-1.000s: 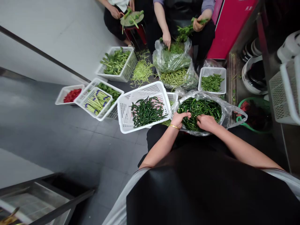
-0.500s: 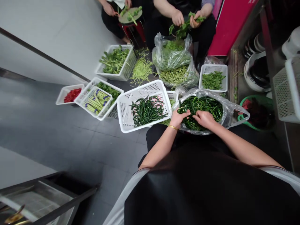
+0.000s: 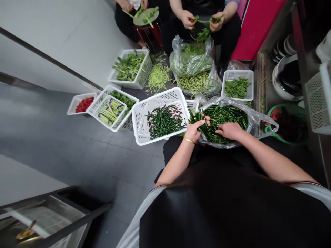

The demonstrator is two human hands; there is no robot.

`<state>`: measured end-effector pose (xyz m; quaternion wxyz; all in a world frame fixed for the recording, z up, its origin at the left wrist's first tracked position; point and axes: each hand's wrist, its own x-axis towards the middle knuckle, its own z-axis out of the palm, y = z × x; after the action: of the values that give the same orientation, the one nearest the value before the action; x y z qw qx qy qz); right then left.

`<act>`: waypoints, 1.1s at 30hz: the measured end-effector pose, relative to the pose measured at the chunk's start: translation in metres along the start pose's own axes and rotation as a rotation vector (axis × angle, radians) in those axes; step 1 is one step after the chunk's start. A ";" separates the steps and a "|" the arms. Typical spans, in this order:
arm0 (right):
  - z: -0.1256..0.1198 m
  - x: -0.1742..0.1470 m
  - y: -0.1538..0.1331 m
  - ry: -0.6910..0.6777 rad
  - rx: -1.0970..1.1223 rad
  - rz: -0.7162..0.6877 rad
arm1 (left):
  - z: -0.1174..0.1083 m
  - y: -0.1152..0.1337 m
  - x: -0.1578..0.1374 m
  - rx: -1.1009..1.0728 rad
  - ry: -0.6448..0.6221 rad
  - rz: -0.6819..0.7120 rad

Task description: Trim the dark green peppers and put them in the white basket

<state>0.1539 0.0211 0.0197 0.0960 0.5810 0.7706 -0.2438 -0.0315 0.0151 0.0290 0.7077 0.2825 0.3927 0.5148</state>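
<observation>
My left hand is closed round a bunch of long green chili peppers, which stick out past the fingers toward the white basket. Beside it, my right hand has its fingers curled at the near part of a clear plastic bag full of green chili peppers. Its fingertips touch the peppers there, and whether they pinch one is too small to see. To the left stands a white perforated basket with a heap of green chili peppers in it.
Farther left are baskets of leafy greens, banded green stalks and red peppers. Ahead, two people handle greens behind a bag of stems. A small basket of leaves and a green basin stand to the right.
My left hand has shifted slightly left, and its bunch of chili peppers shows more fully. The right hand stays at the bag. A person opposite has drawn their hands apart along a green stem.
</observation>
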 end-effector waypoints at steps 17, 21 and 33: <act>0.023 -0.015 0.063 0.424 0.200 -0.236 | 0.004 -0.034 0.011 -0.029 -0.055 -0.353; 0.034 -0.020 0.053 0.446 0.258 -0.258 | 0.010 -0.040 0.016 -0.075 -0.040 -0.413; 0.014 -0.024 0.020 0.217 -0.039 -0.142 | 0.012 -0.035 0.007 -0.041 -0.094 -0.205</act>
<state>0.1779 -0.0023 0.0123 0.0060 0.5458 0.8204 -0.1705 -0.0031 0.0109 0.0054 0.7798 0.2504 0.3754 0.4340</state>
